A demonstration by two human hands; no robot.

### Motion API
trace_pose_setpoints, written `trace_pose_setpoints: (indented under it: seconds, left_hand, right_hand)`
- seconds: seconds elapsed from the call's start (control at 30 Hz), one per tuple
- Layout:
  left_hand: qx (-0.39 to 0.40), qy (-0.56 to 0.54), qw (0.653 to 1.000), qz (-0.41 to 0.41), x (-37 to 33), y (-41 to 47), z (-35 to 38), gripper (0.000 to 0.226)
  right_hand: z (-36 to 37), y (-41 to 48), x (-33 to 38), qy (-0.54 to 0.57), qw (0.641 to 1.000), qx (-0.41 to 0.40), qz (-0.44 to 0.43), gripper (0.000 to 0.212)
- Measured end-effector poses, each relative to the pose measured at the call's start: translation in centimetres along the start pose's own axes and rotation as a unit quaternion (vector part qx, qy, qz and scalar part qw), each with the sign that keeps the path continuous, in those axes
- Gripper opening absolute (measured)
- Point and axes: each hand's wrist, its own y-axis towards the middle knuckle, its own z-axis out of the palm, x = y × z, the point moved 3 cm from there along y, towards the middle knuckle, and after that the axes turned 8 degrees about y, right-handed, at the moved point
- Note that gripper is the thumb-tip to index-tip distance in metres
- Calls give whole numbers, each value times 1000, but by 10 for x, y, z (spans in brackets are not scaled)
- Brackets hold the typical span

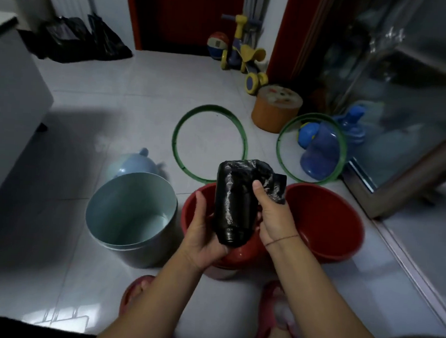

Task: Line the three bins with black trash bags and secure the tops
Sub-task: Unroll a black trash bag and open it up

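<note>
Both hands are on the roll of black trash bags (234, 203), held upright-ish just above the middle red bin (188, 211).
- Left hand (205, 235): cups the roll's lower end from below and the left, fingers curled round it.
- Right hand (273, 215): grips the roll's right side, thumb (258, 188) pressed on the front. A loose flap of bag (277, 187) sticks out to the right, above that hand.
- Bins: three in a row on the floor tiles (143, 87), all open and unlined. The pale blue bin (140, 252) is on the left, the middle red one is under the roll, and the second red bin (343, 226) is on the right, touching or nearly touching the middle one.
- Green rings: one ring (174, 140) lies flat on the floor behind the middle bin. The other ring (278, 146) is further right, with a blue water bottle (321, 150) seen through it; I can't tell if it lies flat.
- Pale blue lid (137, 163) sits just behind the blue bin.
- Far back left: a pile of black bags (76, 39) by the wall.
</note>
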Motion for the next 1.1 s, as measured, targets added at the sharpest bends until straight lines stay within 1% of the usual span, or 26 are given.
trace_pose_setpoints:
  seconds: [0.03,0.1,0.17,0.23,0.3,0.37,0.43,0.47,0.53,0.6,0.7,0.77,0.87,0.93,1.03,1.07,1.1]
  left_hand:
    - [24,-24,999,-14,7,2,3,105]
    - [56,-72,995,-43,20,8,5,105]
    - [82,-105,989,-60,30,12,6,105]
    - [84,-113,988,-62,38,14,8,104]
    - [87,-111,988,-58,41,16,9,98]
    - [64,-92,993,-30,40,19,4,92]
    - [36,-66,997,-7,39,23,-2,86]
    - [30,-61,998,-6,39,24,-4,82]
    - [21,-51,998,2,43,25,-5,80]
    - [6,-39,999,26,46,26,-9,86]
    - [24,-42,998,49,47,24,-9,85]
    - [30,-62,996,55,45,22,-9,86]
    - [11,-79,993,82,42,23,-15,88]
    - [-3,-86,993,81,44,24,-20,86]
    - [19,-92,994,52,54,24,-23,73]
    - [15,-81,996,45,57,25,-25,71]
    - [-4,-60,997,37,61,28,-28,73]
  right_hand:
    - [-8,-4,3,-19,1000,-1,7,4]
    - [-21,-9,9,-38,999,6,24,7]
    - [-33,-12,13,-22,999,16,38,7]
    - [-43,-16,18,-5,998,32,55,8]
    - [-50,-18,23,13,996,52,70,8]
    - [-61,-15,30,41,997,56,43,20]
    - [-74,-7,37,49,999,22,0,29]
    - [-81,-3,41,45,999,2,-12,30]
    - [-93,5,47,41,999,-18,-18,24]
    - [-105,11,52,20,999,-31,-18,16]
    - [-124,22,58,-30,997,-68,-21,6]
    - [-138,31,62,-36,994,-99,-23,4]
    - [-159,42,68,-18,987,-160,-18,7]
    - [-170,49,72,-15,984,-179,-11,10]
    - [-187,62,79,-21,979,-205,-11,9]
    - [-192,66,81,-7,976,-215,-14,5]
    - [-196,70,82,22,975,-219,-12,8]
